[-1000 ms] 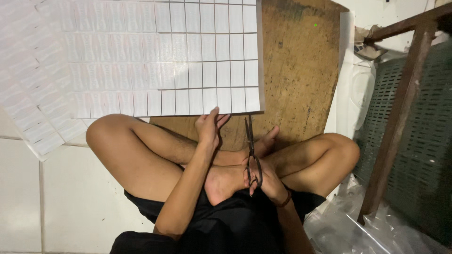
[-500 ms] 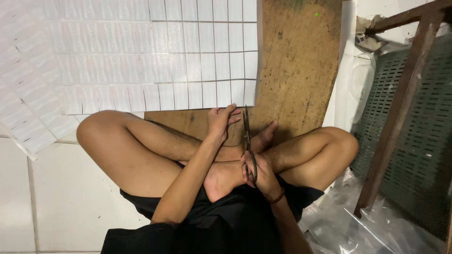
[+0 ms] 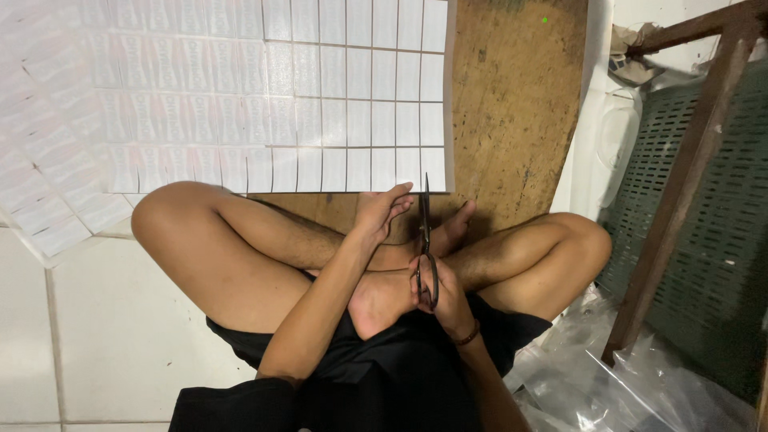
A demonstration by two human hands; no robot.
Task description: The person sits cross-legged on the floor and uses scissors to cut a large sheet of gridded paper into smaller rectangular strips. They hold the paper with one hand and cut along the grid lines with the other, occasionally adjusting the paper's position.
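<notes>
Scissors (image 3: 425, 240) were gripped in the right hand (image 3: 438, 290), fingers closed through the handle loops, blades pointing away from the body toward the near edge of the printed label sheet (image 3: 320, 96). The blade tips sat at that edge, near the sheet's right corner, roughly in line with a vertical grid line between label columns. The left hand (image 3: 382, 210) lay open, fingertips resting on or just at the same edge beside the blades — apparently steadying the paper.

Judged from this, the step in hand was the start of a cut along a column line. The next move would call for the blades kept square to the printed line and the sheet held flat against the wooden board (image 3: 520, 104) beneath it.

Whether the blades were parted or closed could not be told — they showed edge-on as one dark line. The sheet's far edge was cut off by the frame. Loose label strips (image 3: 48, 216) at the left overlapped the white floor tile (image 3: 120, 336); their print was blurred.
</notes>
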